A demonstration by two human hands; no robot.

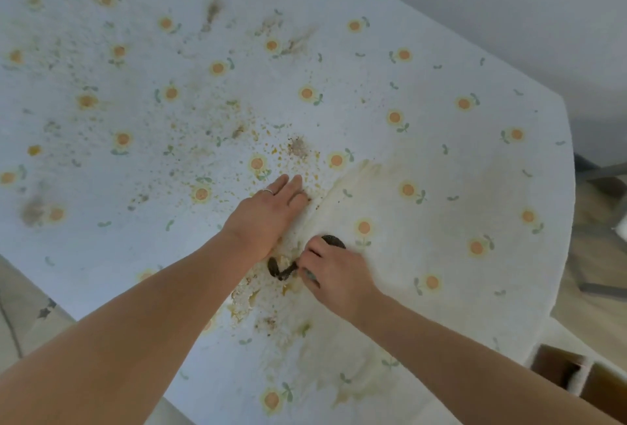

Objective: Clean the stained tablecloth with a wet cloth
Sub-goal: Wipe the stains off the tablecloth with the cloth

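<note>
A white tablecloth printed with small sunflowers covers the table. Brown and yellow crumbs and smears are scattered over its middle and left. A large yellowish wet patch spreads to the right of my hands. My left hand lies flat, fingers spread, pressing the tablecloth down; it wears a ring. My right hand is closed on a dark wet cloth, whose ends stick out on both sides of the fist. The cloth rests on a thick stain just below my left hand.
The table's right edge runs down the right side, with floor and grey chair legs beyond it. An open cardboard box stands at the lower right. A wall is at the top right.
</note>
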